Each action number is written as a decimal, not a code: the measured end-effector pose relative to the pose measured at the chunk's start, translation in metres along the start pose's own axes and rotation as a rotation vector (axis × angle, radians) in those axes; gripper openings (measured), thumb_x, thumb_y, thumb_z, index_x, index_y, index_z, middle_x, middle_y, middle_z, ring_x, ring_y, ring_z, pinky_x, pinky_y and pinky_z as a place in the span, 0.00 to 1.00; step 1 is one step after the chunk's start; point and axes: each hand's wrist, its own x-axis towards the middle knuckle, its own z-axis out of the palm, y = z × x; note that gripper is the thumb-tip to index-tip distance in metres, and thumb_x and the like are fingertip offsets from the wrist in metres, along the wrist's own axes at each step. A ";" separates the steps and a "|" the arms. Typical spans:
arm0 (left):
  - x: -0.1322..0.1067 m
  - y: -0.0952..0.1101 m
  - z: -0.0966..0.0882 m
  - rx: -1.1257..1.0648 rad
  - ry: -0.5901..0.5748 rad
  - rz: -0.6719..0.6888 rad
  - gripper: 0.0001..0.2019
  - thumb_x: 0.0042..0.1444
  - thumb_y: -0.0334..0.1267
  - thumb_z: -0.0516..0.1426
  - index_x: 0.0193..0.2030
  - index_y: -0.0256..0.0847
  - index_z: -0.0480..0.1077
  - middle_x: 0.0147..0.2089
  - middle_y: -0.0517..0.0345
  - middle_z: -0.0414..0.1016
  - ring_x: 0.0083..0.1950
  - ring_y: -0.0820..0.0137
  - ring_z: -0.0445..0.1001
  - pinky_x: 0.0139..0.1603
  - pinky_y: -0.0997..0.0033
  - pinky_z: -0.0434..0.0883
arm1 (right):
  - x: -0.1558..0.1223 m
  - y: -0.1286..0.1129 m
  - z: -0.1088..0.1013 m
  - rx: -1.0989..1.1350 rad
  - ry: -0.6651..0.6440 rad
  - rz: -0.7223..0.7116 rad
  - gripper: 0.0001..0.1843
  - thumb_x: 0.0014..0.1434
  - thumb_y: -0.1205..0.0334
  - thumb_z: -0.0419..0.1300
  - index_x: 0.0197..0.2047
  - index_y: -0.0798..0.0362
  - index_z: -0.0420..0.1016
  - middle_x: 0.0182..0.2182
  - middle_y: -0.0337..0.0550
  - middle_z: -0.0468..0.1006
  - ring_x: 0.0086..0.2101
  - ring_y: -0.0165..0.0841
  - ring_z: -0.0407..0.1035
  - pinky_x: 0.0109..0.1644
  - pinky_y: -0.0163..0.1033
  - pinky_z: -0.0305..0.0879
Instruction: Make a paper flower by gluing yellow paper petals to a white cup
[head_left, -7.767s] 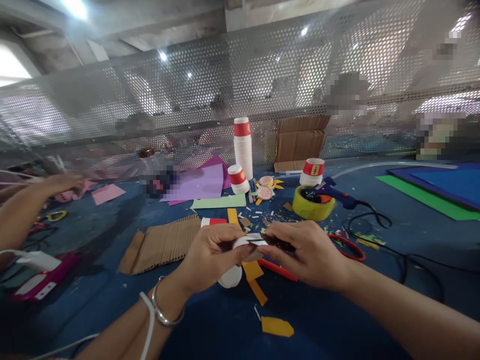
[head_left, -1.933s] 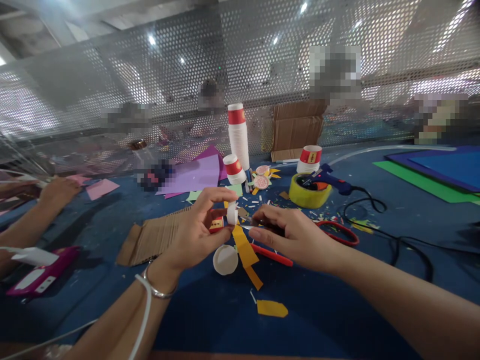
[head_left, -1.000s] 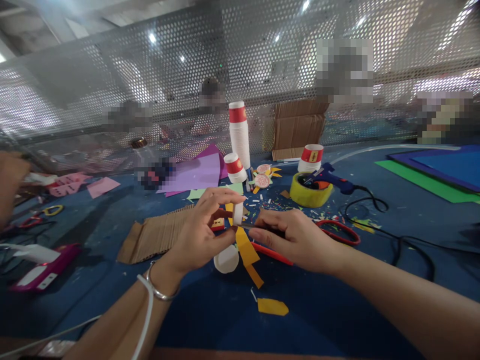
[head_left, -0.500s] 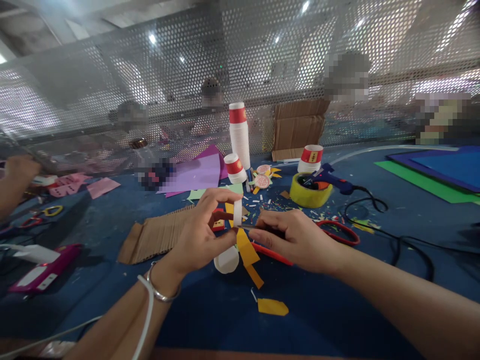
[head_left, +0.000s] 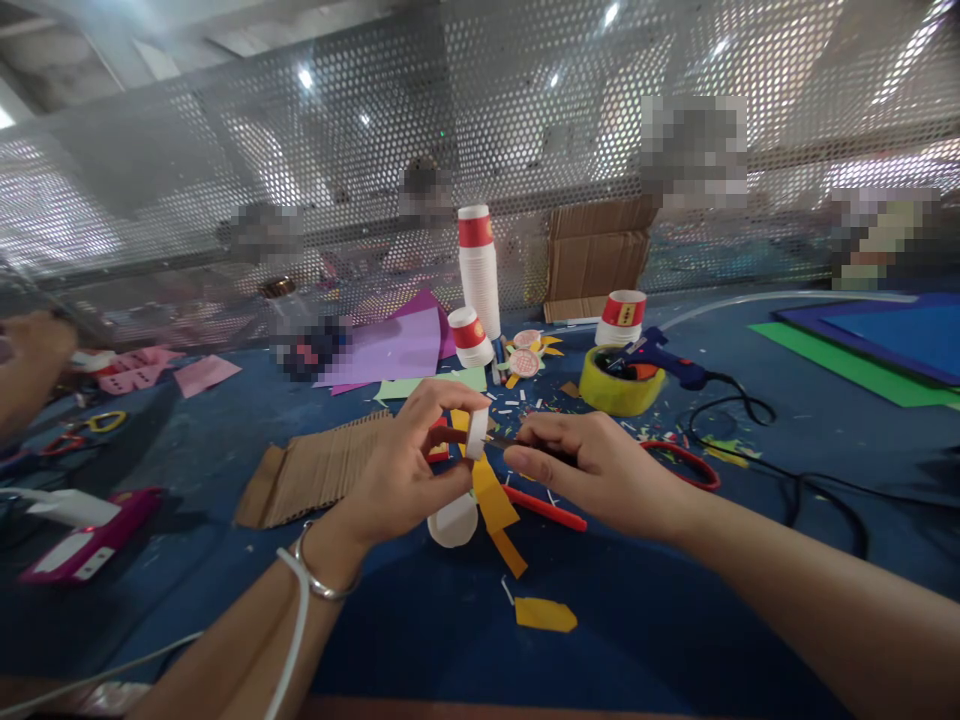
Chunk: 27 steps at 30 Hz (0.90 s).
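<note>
My left hand (head_left: 409, 455) pinches a small white round piece (head_left: 477, 433), like the cut-off base of a paper cup, between thumb and fingers. Closed around a dark tool (head_left: 501, 441) with a thin metal tip, my right hand (head_left: 592, 462) points that tip at the white piece. Most of the tool is hidden in the fingers, so its kind is unclear. Beneath the hands lie yellow paper strips (head_left: 495, 500), another white round piece (head_left: 448, 522) and a red stick-like thing (head_left: 551, 508). A yellow paper tab (head_left: 546, 614) rests nearer the front edge.
A tall stack of paper cups (head_left: 478, 280) stands at the back. To the right are a tape roll (head_left: 619, 395), a blue glue gun (head_left: 664, 352) with its black cord, and a red loop (head_left: 690, 465). Corrugated cardboard (head_left: 322, 465) lies left. Another person's hand (head_left: 37, 350) is at far left.
The white piece has turned slightly, showing more of its face. My right hand has shifted a little, and the tool's tip has risen from the piece's lower edge towards its middle.
</note>
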 end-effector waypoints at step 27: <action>0.000 0.001 -0.001 0.169 -0.008 0.087 0.25 0.53 0.23 0.57 0.56 0.49 0.69 0.55 0.52 0.65 0.56 0.63 0.70 0.49 0.64 0.77 | 0.001 0.004 0.000 0.012 -0.046 0.011 0.23 0.68 0.49 0.52 0.24 0.51 0.58 0.22 0.33 0.56 0.24 0.27 0.50 0.27 0.38 0.47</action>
